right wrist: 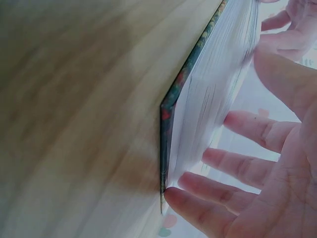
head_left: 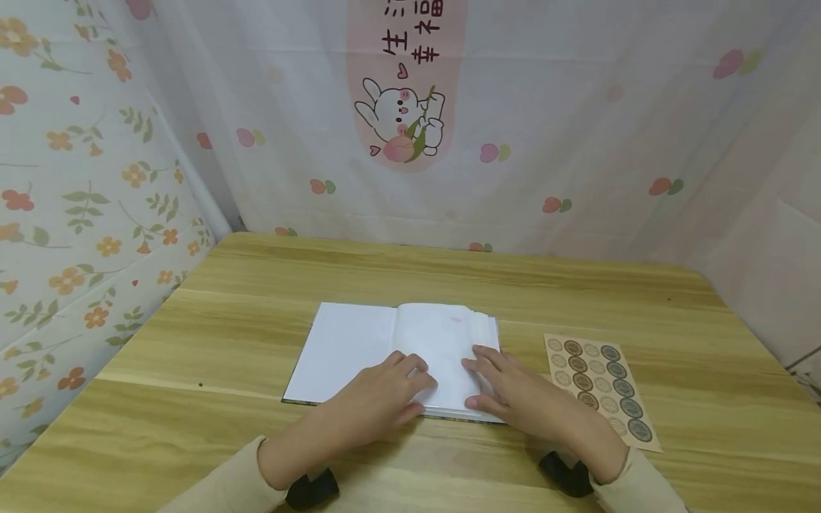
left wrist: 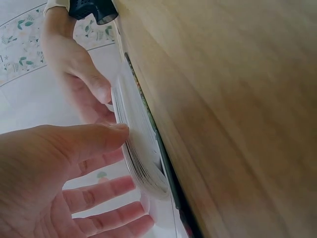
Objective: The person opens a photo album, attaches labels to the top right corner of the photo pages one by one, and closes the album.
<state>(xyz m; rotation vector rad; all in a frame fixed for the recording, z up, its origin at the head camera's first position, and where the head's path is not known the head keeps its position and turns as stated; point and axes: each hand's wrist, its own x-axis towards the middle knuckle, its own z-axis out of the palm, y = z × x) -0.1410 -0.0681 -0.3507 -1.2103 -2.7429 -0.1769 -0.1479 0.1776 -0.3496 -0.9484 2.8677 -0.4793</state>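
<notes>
An open hardcover book (head_left: pixel 442 338) lies on the table, its bare white pages facing up. Most of the page block is on the right side. In the right wrist view its dark, patterned cover edge (right wrist: pixel 181 89) shows beneath the pages. My left hand (head_left: pixel 388 392) rests on the page near the fold, thumb at the front edge of the page block. With fingers spread and slightly bent, my right hand (head_left: pixel 522 392) touches the right part of the page; its fingertips (right wrist: pixel 213 156) lie along the paper. Neither hand grips anything.
Right of the book lies a tan sheet of round stickers (head_left: pixel 599 385), partly behind my right forearm. Black wrist devices (head_left: pixel 312 490) sit under both wrists. A printed curtain (head_left: pixel 551 142) hangs behind the wooden table (head_left: pixel 256 278), and a floral cloth (head_left: pixel 83 214) hangs at left.
</notes>
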